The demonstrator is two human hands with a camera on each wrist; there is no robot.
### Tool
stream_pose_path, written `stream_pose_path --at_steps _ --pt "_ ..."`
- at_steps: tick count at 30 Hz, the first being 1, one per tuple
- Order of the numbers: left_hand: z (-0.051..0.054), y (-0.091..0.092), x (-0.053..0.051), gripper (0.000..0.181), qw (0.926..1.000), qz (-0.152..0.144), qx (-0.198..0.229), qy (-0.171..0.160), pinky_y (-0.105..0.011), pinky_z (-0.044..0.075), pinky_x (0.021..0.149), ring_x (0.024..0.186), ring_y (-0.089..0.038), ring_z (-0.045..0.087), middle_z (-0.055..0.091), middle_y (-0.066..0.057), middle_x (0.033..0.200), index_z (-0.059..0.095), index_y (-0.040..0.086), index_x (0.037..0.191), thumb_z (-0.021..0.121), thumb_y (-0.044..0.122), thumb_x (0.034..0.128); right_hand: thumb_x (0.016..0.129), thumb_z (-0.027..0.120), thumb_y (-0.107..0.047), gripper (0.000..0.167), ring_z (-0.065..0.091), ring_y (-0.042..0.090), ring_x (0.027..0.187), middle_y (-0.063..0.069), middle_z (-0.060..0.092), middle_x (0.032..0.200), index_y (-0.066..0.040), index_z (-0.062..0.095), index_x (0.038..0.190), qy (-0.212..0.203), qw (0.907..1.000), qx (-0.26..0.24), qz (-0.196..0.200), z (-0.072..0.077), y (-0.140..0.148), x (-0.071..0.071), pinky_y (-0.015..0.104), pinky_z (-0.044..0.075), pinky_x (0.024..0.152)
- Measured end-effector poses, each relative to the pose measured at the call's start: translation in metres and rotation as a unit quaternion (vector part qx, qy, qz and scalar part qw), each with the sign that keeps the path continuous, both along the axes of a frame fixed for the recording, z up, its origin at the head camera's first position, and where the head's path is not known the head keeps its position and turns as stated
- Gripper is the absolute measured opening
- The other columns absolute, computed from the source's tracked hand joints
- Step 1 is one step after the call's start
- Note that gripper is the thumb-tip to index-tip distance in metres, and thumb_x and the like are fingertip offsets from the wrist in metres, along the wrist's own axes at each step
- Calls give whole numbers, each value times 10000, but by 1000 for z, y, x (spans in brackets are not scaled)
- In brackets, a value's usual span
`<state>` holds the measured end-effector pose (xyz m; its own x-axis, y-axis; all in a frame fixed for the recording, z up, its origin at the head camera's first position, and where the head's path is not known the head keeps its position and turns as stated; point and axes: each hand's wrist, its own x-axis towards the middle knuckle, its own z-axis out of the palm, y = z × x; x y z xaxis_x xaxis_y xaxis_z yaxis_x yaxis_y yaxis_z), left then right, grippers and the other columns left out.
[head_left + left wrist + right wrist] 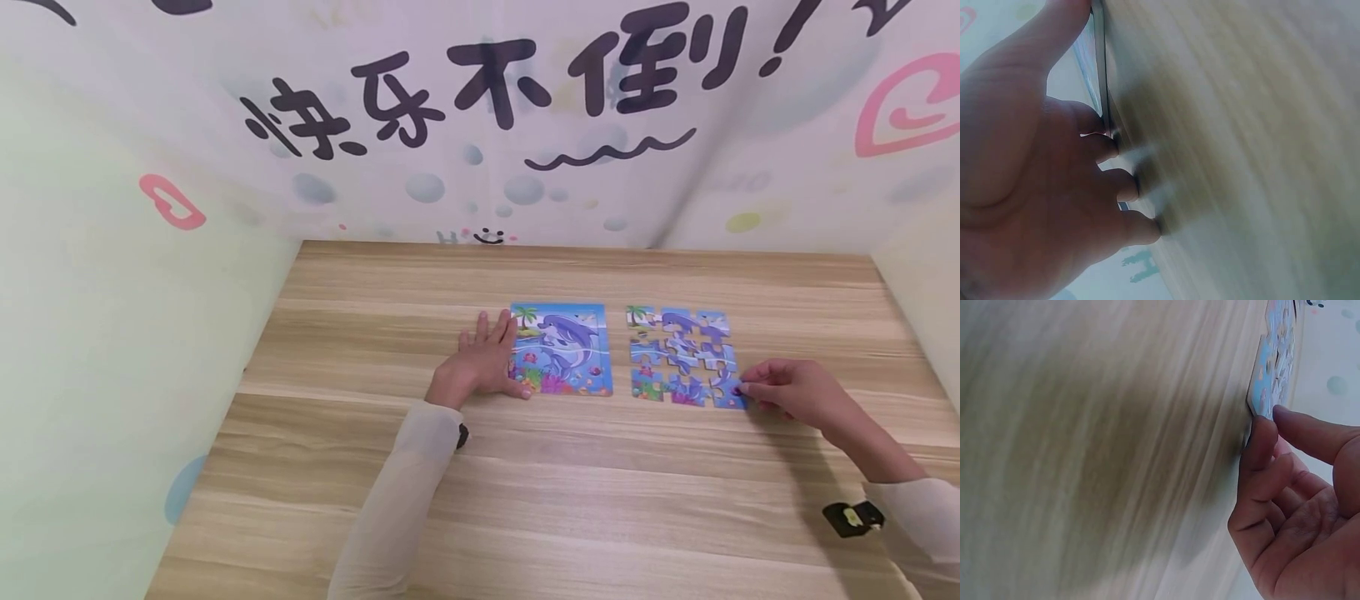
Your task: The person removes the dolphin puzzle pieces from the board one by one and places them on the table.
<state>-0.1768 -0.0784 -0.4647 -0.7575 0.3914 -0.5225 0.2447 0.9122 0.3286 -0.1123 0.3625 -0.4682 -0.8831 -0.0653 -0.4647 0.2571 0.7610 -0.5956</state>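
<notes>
A dolphin puzzle board (558, 350), its picture whole, lies flat on the wooden table. My left hand (483, 358) rests along the board's left side, fingers spread and nearly straight, thumb at the lower left corner. In the left wrist view that hand (1041, 169) touches the table with its fingertips beside the board's edge. To the right lie several loose jigsaw pieces (684, 392) in spaced rows, showing a similar dolphin picture. My right hand (802, 390) pinches the lower right corner jigsaw piece (727, 395) between thumb and forefinger; the right wrist view shows this piece (1262, 375) at the fingertips.
The wood-grain table (585, 492) extends in front of the puzzle. A printed white wall covering (450, 183) with large black characters stands behind it, and a pale wall (97, 333) runs along the left. A black wrist device (852, 518) is near the right sleeve.
</notes>
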Motion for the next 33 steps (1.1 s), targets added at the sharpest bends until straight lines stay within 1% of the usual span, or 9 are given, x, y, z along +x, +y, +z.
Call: stream_pose_path --at_steps 8,11,15,20,28,30,31,32,33 --pt "1 0 -1 1208 10000 3 -11 -29 -574 -8 1213 1508 -318 -198 -170 -16 1662 -54 153 1600 727 605 797 968 633 -396 452 526 116 686 2 643 817 24 630 1135 27 10000 86 -17 2 -2 -1 270 457 562" --pt "1 0 0 1206 10000 -11 -23 -25 -575 -2 1213 1509 -321 -192 -169 -18 1662 -55 152 1600 725 605 799 962 641 -400 452 538 117 695 9 660 833 21 636 1129 103 9998 163 29 2 -4 -1 269 464 568" --pt "2 1 0 1207 10000 -29 7 -24 -578 -4 1211 1509 -323 -193 -167 -21 1662 -52 148 1600 725 607 798 963 647 -360 422 545 124 690 30 686 873 31 647 1122 181 9995 230 112 2 -6 0 269 460 558" --pt "2 2 -1 1203 10000 -42 2 0 -575 -7 1212 1511 -322 -188 -162 -21 1664 -42 146 1602 726 605 798 964 645 -351 421 542 125 693 43 692 894 34 642 1133 165 9995 240 111 2 -6 1 270 457 555" --pt "2 2 0 1209 10000 -44 16 3 -574 0 1212 1510 -326 -186 -161 -30 1664 -53 137 1599 725 604 800 982 608 -400 453 532 131 698 33 650 827 20 636 1148 143 9998 158 27 4 -7 0 273 458 568" --pt "-1 -1 -1 1214 9999 -17 124 -37 -572 -13 1211 1507 -321 -197 -170 -32 1661 -65 134 1597 721 610 803 984 605 -403 458 539 130 700 59 661 846 16 640 1166 300 9995 131 52 5 -9 -1 274 478 573" --pt "-2 -3 -1 1211 9998 10 189 -62 -571 -13 1211 1507 -322 -198 -173 -34 1660 -66 132 1596 716 613 807 985 603 -399 456 549 131 710 86 677 871 16 643 1172 450 9988 161 95 5 -12 -1 275 483 571" --pt "-3 -5 -1 1192 9996 35 262 -74 -568 -13 1212 1507 -325 -198 -176 -38 1659 -63 128 1596 702 613 821 986 605 -390 457 571 151 737 123 693 905 20 645 1185 650 9975 226 162 5 -15 -2 283 494 585" --pt "-4 -7 -1 1161 9993 84 360 -56 -564 -1 1215 1511 -330 -184 -162 -49 1663 -44 120 1599 689 605 840 991 603 -369 450 613 198 768 168 707 949 25 643 1202 900 9951 306 254 6 -19 -2 322 524 614"
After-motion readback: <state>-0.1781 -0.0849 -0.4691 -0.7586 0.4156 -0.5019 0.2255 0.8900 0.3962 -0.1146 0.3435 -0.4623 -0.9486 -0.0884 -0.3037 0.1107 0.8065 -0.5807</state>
